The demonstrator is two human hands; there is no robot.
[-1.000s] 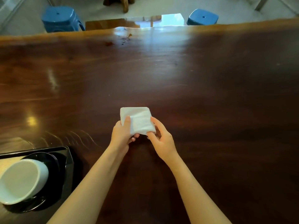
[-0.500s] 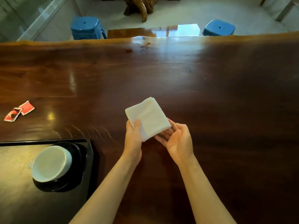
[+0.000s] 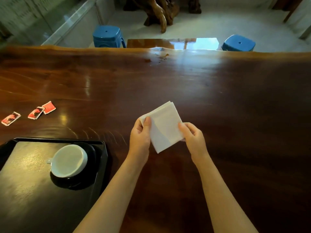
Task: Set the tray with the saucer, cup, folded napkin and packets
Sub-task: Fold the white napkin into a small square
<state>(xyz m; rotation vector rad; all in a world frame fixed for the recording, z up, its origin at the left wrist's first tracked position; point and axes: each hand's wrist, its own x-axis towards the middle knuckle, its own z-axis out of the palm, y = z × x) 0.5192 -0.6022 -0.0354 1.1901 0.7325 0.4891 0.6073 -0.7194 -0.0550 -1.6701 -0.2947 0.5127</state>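
Note:
A white folded napkin (image 3: 165, 125) is held above the dark wooden table, tilted like a diamond. My left hand (image 3: 140, 137) pinches its left corner and my right hand (image 3: 193, 137) grips its right edge. At the lower left lies a black tray (image 3: 21, 190). On its right side a white cup (image 3: 69, 160) stands on a black saucer (image 3: 91, 157). Three red packets lie on the table beyond the tray: one at the far left (image 3: 11, 118), and two touching each other (image 3: 36, 113) (image 3: 49, 107).
The long wooden table (image 3: 218, 98) runs across the whole view. Past its far edge stand two blue stools (image 3: 107, 37) (image 3: 238, 43), a small glossy table (image 3: 171, 43) and a carved wooden root piece (image 3: 159, 12) on a pale floor.
The view has swung left, bringing the tray, cup and packets further in. My right hand, open under the napkin half a second ago, now grips its right edge; the napkin sits more upright between both hands.

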